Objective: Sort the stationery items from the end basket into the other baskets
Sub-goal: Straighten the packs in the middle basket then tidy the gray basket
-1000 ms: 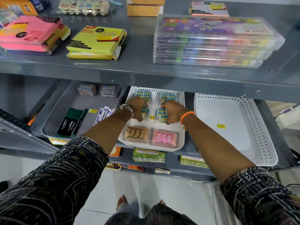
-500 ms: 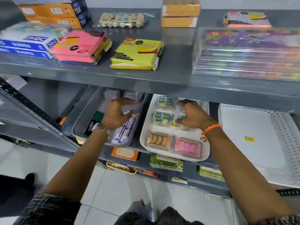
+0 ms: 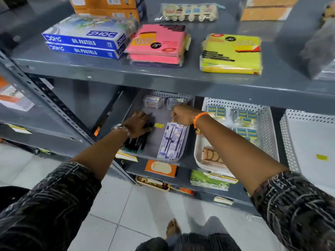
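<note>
Both hands are down in the grey basket (image 3: 137, 105) on the lower shelf (image 3: 190, 162). The left hand (image 3: 138, 125) lies flat, its grip spread over the dark markers (image 3: 135, 144) beneath it. The right hand (image 3: 182, 114) hangs just above the top end of the white-and-purple pen packs (image 3: 172, 140), fingers curled together; whether they pinch anything I cannot tell. The white basket (image 3: 265, 124) alongside holds small blue-and-yellow packets (image 3: 244, 117).

Grey basket (image 3: 137, 105), white perforated basket (image 3: 268, 134), pink (image 3: 159, 44) and yellow note pads (image 3: 233, 53).
</note>
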